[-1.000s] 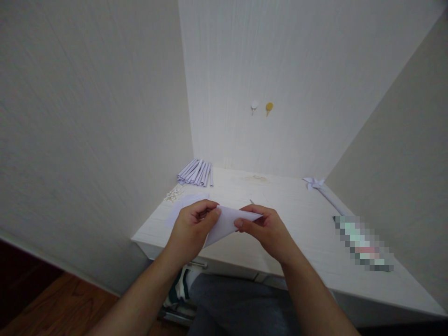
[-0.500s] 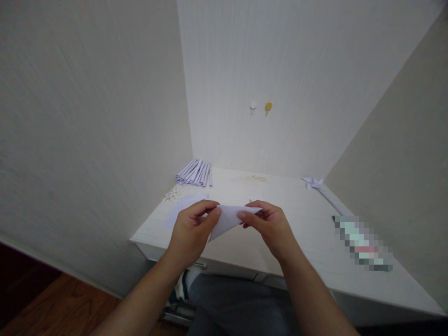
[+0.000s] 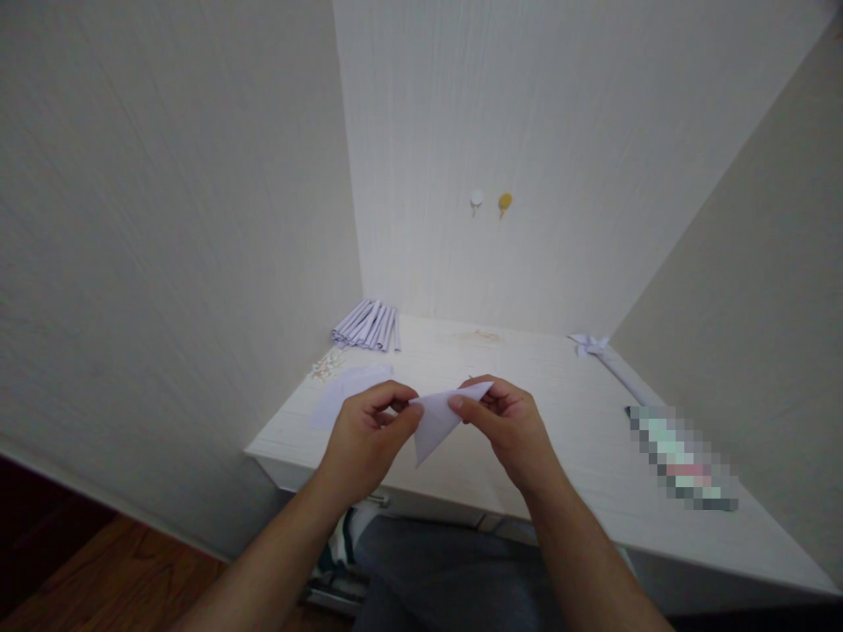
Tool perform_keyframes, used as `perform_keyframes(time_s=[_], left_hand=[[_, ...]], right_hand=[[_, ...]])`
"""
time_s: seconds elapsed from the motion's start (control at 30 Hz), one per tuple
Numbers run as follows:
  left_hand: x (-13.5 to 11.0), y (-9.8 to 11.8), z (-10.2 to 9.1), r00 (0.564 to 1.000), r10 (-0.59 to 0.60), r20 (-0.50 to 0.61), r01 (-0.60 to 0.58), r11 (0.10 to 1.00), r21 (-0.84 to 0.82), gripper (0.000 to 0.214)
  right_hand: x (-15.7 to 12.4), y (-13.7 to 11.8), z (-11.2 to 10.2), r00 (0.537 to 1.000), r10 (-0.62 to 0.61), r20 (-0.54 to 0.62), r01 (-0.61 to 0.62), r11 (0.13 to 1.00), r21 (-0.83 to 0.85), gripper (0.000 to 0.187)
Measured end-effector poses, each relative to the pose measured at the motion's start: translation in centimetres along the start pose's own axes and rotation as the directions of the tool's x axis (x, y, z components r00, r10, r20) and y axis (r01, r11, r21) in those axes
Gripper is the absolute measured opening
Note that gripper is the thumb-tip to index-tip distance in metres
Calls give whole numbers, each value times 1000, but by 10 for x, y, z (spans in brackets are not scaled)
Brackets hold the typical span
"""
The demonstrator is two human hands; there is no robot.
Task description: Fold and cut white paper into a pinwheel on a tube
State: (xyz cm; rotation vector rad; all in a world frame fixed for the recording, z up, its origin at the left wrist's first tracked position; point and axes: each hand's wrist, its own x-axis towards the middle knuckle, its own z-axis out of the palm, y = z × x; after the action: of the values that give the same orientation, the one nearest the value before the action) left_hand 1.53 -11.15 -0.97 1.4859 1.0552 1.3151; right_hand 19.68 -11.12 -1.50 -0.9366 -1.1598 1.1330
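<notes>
A white piece of paper folded into a triangle is held up above the front of the table, one point hanging downward. My left hand pinches its upper left corner between thumb and fingers. At the upper right edge, my right hand grips it, the thumb lying on the near face and the fingers mostly hidden behind. Flat sheets of white paper lie on the table just beyond my left hand.
Several rolled paper tubes lie at the back left of the white table, near a scatter of small white-tipped sticks. On the right are a paper pinwheel-like piece on a rolled tube and a blurred flat object. Two hooks hang on the wall.
The folded paper has tilted, its right end raised and its lower point shifted right. My left hand has moved slightly to the right; my right hand has barely moved.
</notes>
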Motion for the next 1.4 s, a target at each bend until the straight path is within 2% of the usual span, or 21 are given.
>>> perform_keyframes(time_s=[0.17, 0.33, 0.53, 0.7, 1.07, 1.4], left_hand=[[0, 0, 2, 1000, 2, 28, 0, 999, -53, 11], [-2, 0, 2, 999, 2, 49, 0, 999, -52, 11], [-1, -4, 1, 996, -43, 82, 50, 996, -78, 11], [0, -5, 0, 994, -60, 96, 68, 994, -83, 13], [3, -10, -6, 958, -102, 268, 110, 994, -16, 16], [0, -11, -5, 941, -113, 319, 134, 990, -44, 19]], right_hand=[[-2, 1, 6, 988, 76, 131, -75, 997, -14, 26], [-3, 1, 6, 989, 39, 142, -32, 998, -48, 23], [-2, 0, -3, 997, -19, 74, 30, 988, -154, 31], [1, 3, -13, 999, -13, 52, 24, 976, -216, 38], [2, 3, -10, 999, -7, 34, 12, 985, -171, 39], [2, -1, -6, 1000, 7, -14, -9, 990, -138, 39]])
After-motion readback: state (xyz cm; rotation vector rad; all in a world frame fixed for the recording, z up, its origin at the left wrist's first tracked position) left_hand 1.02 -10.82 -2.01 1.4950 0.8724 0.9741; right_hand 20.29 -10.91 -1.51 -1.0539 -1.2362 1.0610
